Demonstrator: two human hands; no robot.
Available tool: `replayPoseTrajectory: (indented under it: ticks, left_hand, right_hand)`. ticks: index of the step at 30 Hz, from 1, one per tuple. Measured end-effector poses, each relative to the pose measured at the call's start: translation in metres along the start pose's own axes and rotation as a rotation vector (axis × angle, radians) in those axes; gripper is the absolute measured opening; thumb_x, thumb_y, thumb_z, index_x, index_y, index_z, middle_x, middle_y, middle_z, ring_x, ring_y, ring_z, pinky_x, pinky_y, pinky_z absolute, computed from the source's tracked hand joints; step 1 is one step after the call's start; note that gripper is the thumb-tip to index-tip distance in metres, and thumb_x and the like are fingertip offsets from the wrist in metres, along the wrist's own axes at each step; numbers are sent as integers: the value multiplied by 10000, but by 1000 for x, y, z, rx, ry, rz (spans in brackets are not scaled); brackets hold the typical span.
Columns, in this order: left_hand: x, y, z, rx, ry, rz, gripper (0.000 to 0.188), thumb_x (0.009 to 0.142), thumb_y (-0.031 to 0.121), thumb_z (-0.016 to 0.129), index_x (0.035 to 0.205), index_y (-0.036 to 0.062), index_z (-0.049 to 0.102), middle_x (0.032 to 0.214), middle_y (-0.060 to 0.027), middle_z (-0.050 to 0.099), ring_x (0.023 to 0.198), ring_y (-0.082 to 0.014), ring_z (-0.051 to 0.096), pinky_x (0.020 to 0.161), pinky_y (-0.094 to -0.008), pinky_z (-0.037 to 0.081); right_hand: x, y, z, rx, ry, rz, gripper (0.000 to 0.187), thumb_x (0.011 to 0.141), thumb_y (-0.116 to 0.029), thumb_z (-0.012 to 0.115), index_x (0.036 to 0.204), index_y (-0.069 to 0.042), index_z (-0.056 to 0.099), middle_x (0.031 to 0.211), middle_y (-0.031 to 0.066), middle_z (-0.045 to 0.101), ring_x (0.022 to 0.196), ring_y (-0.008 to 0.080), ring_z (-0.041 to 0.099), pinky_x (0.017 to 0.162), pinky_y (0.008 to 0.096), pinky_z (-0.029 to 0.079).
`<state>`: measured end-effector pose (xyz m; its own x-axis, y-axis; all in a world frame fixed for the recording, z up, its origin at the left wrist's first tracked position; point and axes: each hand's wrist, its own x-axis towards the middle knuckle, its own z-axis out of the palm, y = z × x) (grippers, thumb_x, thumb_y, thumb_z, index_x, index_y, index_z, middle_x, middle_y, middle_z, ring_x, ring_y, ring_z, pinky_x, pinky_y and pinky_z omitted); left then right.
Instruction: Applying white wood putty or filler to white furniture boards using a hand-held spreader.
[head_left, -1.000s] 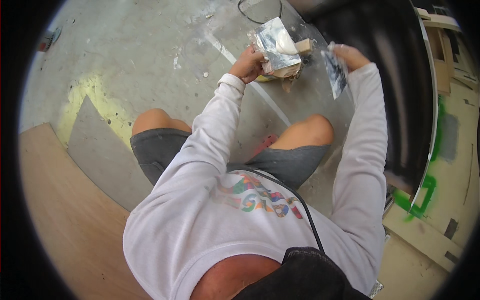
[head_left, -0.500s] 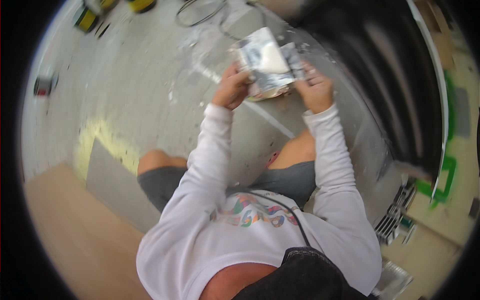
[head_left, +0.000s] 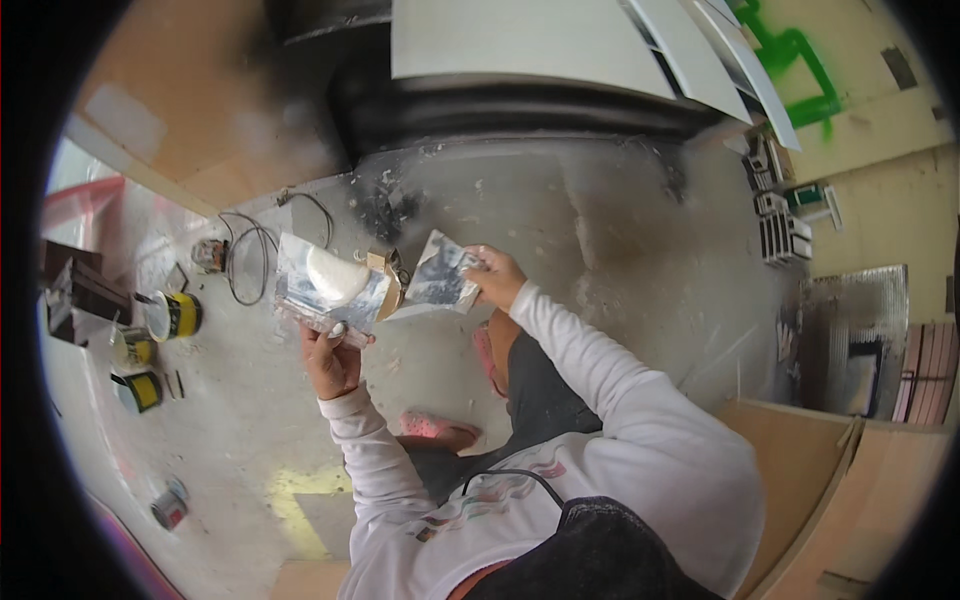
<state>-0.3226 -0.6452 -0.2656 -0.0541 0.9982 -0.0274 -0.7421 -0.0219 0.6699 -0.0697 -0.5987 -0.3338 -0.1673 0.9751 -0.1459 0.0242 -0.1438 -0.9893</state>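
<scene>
My left hand is closed on the lower edge of a flat silver board. On that silver board lies a smooth mound of white putty-like paste. A small whitish, pinkish piece shows by the left fingers; its kind is unclear. In my right hand, a thin grey-silver sheet is pinched by its right edge. The sheet is slightly bent, and its lower left corner comes close to the board; whether they touch I cannot tell.
Several yellow-and-black tubs stand on the grey floor at left, near a coiled cable and a tin. A black-painted panel and white boards stand ahead. Wooden panels lie right, beyond my pink clogs.
My view has swung round to the right, so the black panel now lies ahead. The sheet has come away from over the board, and my hands are farther apart.
</scene>
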Motion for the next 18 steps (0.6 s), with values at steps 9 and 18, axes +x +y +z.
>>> replayPoseTrajectory:
  ticks: [9, 18]
  left_hand:
    - [-6, 55, 212, 72, -183, -327, 425, 713, -15, 493, 1109, 12, 342, 983, -149, 500, 806, -281, 558, 663, -442, 495]
    - [1, 60, 385, 64, -613, -419, 435, 746, -81, 435, 1133, 57, 292, 999, -139, 503, 866, -282, 558, 701, -423, 512]
  right_hand:
    - [-148, -213, -82, 778, 482, 55, 332, 725, 33, 486, 1050, -19, 443, 908, 83, 551, 744, 190, 586, 589, 309, 516]
    - [-221, -361, -101, 818, 659, -260, 263, 699, 42, 505, 958, 2, 486, 841, 82, 567, 700, 148, 578, 629, 265, 493]
